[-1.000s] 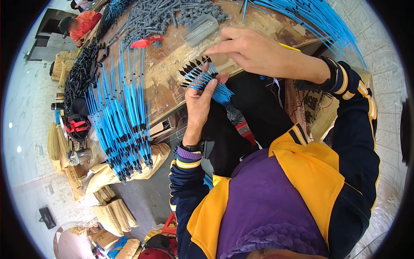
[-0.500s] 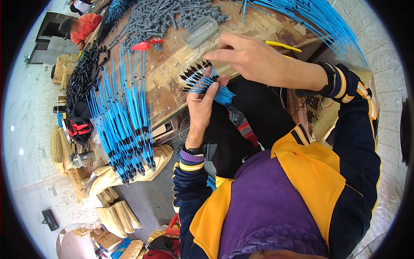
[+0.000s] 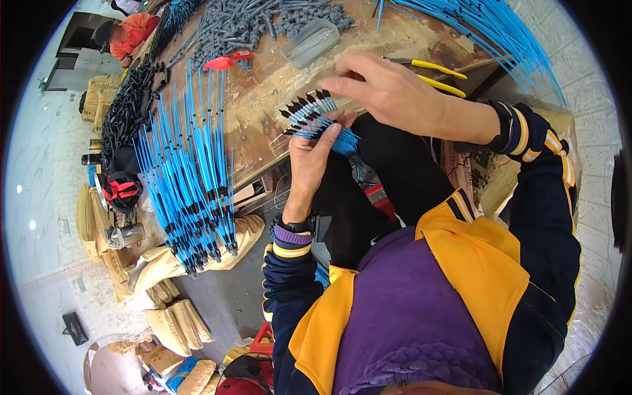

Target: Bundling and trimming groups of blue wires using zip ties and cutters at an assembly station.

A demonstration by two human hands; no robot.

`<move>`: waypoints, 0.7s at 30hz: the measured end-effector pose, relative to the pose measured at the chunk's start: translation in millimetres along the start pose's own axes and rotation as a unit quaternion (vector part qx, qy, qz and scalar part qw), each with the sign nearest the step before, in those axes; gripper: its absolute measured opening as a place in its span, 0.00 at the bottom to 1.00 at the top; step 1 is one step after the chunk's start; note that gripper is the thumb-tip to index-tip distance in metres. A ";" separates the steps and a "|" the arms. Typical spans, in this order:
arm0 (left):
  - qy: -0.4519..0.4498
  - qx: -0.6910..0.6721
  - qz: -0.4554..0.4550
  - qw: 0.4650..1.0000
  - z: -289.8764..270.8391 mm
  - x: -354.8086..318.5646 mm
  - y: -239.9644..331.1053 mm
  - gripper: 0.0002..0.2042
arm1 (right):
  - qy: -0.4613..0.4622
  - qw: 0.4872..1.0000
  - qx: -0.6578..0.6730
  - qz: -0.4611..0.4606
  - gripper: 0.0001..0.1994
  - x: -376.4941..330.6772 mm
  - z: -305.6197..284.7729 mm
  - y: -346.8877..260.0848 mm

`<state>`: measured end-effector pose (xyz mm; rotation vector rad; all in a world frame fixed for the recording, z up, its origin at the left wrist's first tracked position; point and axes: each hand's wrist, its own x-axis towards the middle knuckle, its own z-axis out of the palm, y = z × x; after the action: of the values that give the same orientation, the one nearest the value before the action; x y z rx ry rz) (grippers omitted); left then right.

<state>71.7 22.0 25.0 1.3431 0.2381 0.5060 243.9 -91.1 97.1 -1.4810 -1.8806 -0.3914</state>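
Note:
My left hand (image 3: 309,161) is closed around a bundle of thin blue tubes (image 3: 345,145) with black pointed tips (image 3: 306,104), held above my lap by the table edge. The tips fan out in rows past my fingers. Just above the bundle is my right hand (image 3: 388,92), its fingers curled and brought together near the tips. Whatever they pinch, if anything, is too small or hidden to name.
Yellow-handled pliers (image 3: 441,78) and a clear plastic tray (image 3: 311,43) lie on the wooden table (image 3: 263,105). Grey fittings (image 3: 250,26), black parts (image 3: 128,99), a red tool (image 3: 227,60) and blue tube bundles (image 3: 187,191) surround them. A person in orange (image 3: 133,36) sits far left.
The whole scene has shifted slightly in view. The bundle has turned a little in my left hand, showing its tips more plainly. More of the pliers' yellow handles shows beside my right hand.

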 end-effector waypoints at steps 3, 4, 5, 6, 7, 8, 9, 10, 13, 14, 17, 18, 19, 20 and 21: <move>-0.004 -0.025 0.004 1.000 0.4 1.1 -3.5 0.13 | 0.010 1.000 -0.003 -0.001 0.19 -2.8 2.6 -0.4; -0.004 -0.025 0.003 1.000 0.3 1.3 -3.4 0.13 | 0.016 1.000 -0.004 -0.002 0.19 -3.3 3.0 -0.5; -0.006 -0.022 0.007 1.000 0.1 1.4 -3.1 0.13 | 0.016 1.000 -0.005 -0.002 0.19 -3.3 3.2 0.3; -0.008 -0.019 0.011 1.000 -0.1 1.5 -2.8 0.13 | 0.014 1.000 0.014 0.005 0.19 -2.9 3.5 2.5; -0.009 -0.015 0.016 1.000 -0.3 1.5 -2.3 0.13 | 0.012 0.999 0.032 0.011 0.19 -2.0 3.9 4.7; -0.009 -0.015 0.016 1.000 -0.4 1.6 -2.0 0.13 | 0.010 0.999 0.051 0.017 0.19 -1.4 4.3 6.0; -0.009 -0.014 0.013 1.000 -0.5 1.9 -1.7 0.13 | 0.010 0.999 0.051 0.017 0.19 -1.1 5.0 6.4; -0.009 -0.013 0.010 1.000 -0.5 2.1 -1.5 0.13 | 0.012 0.998 0.064 0.024 0.19 -0.9 6.3 6.6; -0.007 -0.016 0.005 1.000 -0.7 1.6 -2.6 0.12 | 0.015 0.995 0.090 0.040 0.19 -1.7 12.1 6.8; -0.005 -0.019 0.004 1.000 -0.8 1.4 -3.6 0.12 | 0.020 0.994 0.094 0.043 0.19 -2.3 14.8 6.7; -0.003 -0.025 0.001 1.000 0.0 1.4 -3.3 0.13 | 0.030 0.993 0.102 0.049 0.19 -2.8 18.1 6.4; -0.003 -0.028 -0.001 1.000 0.3 1.4 -2.6 0.13 | 0.028 0.993 0.105 0.048 0.19 -2.4 17.5 6.1; -0.003 -0.031 -0.003 1.000 0.4 1.4 -2.2 0.13 | 0.025 0.993 0.108 0.046 0.19 -2.1 16.7 5.7; -0.002 -0.030 -0.002 1.000 0.1 1.2 -2.2 0.13 | 0.022 0.993 0.111 0.045 0.19 -1.7 16.0 5.3; -0.003 -0.033 -0.003 0.999 -0.4 1.0 -2.6 0.13 | 0.022 0.993 0.111 0.044 0.19 -1.4 15.3 4.8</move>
<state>72.9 22.5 22.6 1.2800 0.2192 0.5015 243.4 -81.1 84.4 -1.3882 -1.7539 -0.1662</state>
